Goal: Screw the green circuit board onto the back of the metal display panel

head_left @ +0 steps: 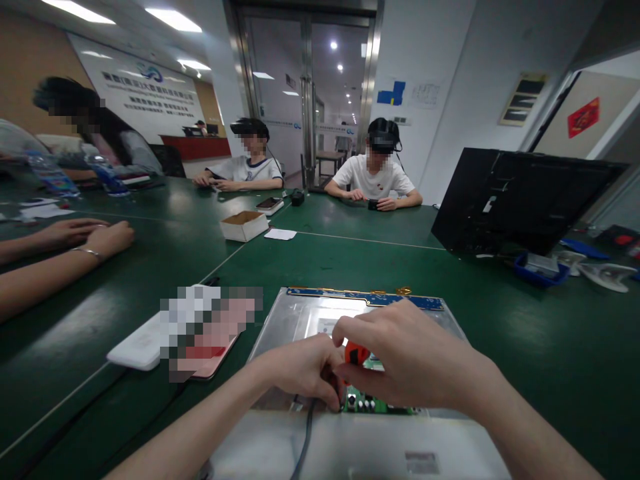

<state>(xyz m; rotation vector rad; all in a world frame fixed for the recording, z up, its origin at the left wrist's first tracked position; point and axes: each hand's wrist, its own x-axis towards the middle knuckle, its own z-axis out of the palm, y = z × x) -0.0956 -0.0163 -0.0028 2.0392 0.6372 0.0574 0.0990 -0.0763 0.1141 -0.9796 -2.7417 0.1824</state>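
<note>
Just in front of me a metal-backed display panel (280, 327) lies flat, with a narrow blue circuit board (330, 295) along its far edge. A green circuit board (377, 402) sits on its near part, partly covered by my hands. My right hand (400, 357) is closed around the orange-and-black handle of a screwdriver (355, 353), held upright over the green board. Low beside it, my left hand (315, 373) pinches at the board's left end; what is between those fingers is hidden. A dark cable (307, 433) runs from under the left hand toward me.
Left of the panel lie a white power bank (137, 350) and a pink phone (215, 363), partly pixelated. A small open box (245, 227) stands farther back. A black monitor (520, 200) and blue tray (540, 270) are at right. Other people sit around the green table (350, 263).
</note>
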